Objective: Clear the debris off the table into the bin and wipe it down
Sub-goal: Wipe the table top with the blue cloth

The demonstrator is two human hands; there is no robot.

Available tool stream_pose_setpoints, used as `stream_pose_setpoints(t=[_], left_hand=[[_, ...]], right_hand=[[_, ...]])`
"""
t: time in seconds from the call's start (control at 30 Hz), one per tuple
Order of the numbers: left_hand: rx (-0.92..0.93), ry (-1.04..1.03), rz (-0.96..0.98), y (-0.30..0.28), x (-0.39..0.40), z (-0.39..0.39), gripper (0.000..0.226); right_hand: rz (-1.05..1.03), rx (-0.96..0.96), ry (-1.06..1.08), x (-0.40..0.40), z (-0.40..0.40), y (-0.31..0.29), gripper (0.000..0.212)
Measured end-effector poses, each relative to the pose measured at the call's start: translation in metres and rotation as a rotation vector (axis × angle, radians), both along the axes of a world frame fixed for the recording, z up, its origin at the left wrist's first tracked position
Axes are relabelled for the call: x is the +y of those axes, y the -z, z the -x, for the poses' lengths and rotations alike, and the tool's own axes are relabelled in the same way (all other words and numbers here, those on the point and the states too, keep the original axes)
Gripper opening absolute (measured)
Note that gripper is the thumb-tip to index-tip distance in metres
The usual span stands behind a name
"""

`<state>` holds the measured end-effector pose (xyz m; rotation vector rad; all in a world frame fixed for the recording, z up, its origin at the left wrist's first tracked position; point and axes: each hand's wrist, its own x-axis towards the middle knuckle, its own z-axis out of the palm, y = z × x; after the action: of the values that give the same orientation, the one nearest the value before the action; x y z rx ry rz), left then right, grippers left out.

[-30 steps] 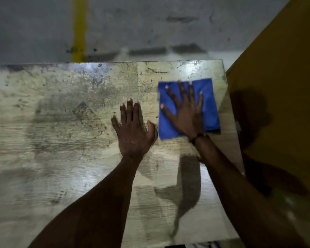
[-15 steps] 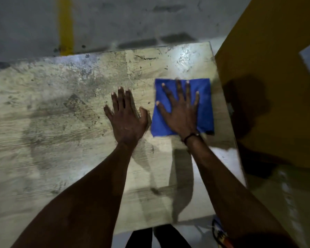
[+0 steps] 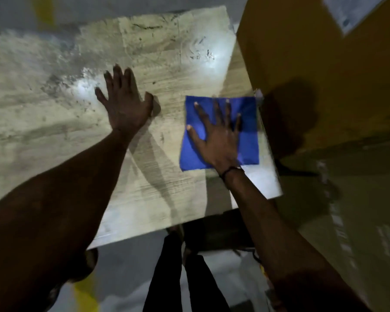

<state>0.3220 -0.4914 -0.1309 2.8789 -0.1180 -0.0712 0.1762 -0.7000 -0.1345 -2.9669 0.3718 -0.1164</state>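
A folded blue cloth [image 3: 248, 136] lies flat near the right edge of the stained, pale wooden table [image 3: 167, 64]. My right hand [image 3: 218, 134] presses down on the cloth with its fingers spread and straight. My left hand [image 3: 124, 102] rests flat on the bare tabletop to the left of the cloth, fingers straight and close together. No debris or bin shows in the view.
A tall yellow-brown surface [image 3: 313, 52] stands right against the table's right edge, with a pale label [image 3: 349, 12] at the top. Below the table's near edge are my dark trouser legs [image 3: 185, 278] and grey floor with a yellow line [image 3: 86, 293].
My right hand has slid the cloth toward me along the table's right edge. My left hand stays flat on the table, now farther from the cloth. The view has tilted down.
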Motion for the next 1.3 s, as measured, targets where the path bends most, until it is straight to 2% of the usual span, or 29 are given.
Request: stream_pose_setpoints(t=[0.1,0.17,0.27,0.4,0.47,0.53,0.67,0.77,0.87,0.93,1.03,1.13,1.23,1.3], left_hand=[[-0.001,0.069,0.02,0.001,0.011,0.007,0.081],[-0.018,0.129,0.035,0.002,0.026,0.024,0.077],[-0.069,0.2,0.088,0.002,0.059,0.078,0.068],[-0.061,0.226,0.126,0.0,0.106,0.142,0.061],[-0.058,0.172,0.146,-0.001,0.131,0.161,0.06],[-0.07,0.083,0.144,-0.002,0.158,0.17,0.06],[-0.076,0.018,0.14,0.0,0.204,0.16,0.061],[-0.051,-0.024,0.154,0.002,0.232,0.138,0.062],[-0.052,-0.007,0.185,0.001,0.243,0.112,0.062],[-0.064,0.042,0.201,0.0,0.243,0.094,0.063],[-0.072,0.107,0.196,0.0,0.236,0.066,0.063],[-0.081,0.159,0.178,0.0,0.234,0.036,0.063],[-0.091,0.161,0.154,0.001,0.23,0.009,0.063],[-0.09,0.138,0.14,0.0,0.229,-0.008,0.065]], right_hand=[[-0.039,-0.024,-0.185,0.021,0.038,0.001,0.065],[-0.057,-0.006,-0.208,0.016,0.081,0.0,0.065],[-0.026,0.045,-0.111,-0.02,0.131,0.002,0.068],[-0.021,0.084,0.072,-0.044,0.128,-0.002,0.071],[-0.052,0.075,0.136,-0.02,0.106,-0.005,0.07],[-0.044,0.066,0.111,0.021,0.082,-0.003,0.07],[-0.062,-0.059,-0.09,0.139,0.04,0.0,0.062],[-0.125,-0.096,-0.336,0.222,0.018,0.003,0.058],[-0.153,-0.127,-0.43,0.231,0.0,0.01,0.056],[-0.1,-0.141,-0.344,0.201,-0.008,0.015,0.055],[0.014,-0.128,-0.077,0.129,-0.012,0.02,0.057],[0.031,-0.056,0.212,0.066,-0.015,0.019,0.061],[-0.025,-0.05,0.444,0.049,-0.039,0.018,0.065],[-0.044,-0.094,0.483,0.069,-0.067,0.021,0.065]])
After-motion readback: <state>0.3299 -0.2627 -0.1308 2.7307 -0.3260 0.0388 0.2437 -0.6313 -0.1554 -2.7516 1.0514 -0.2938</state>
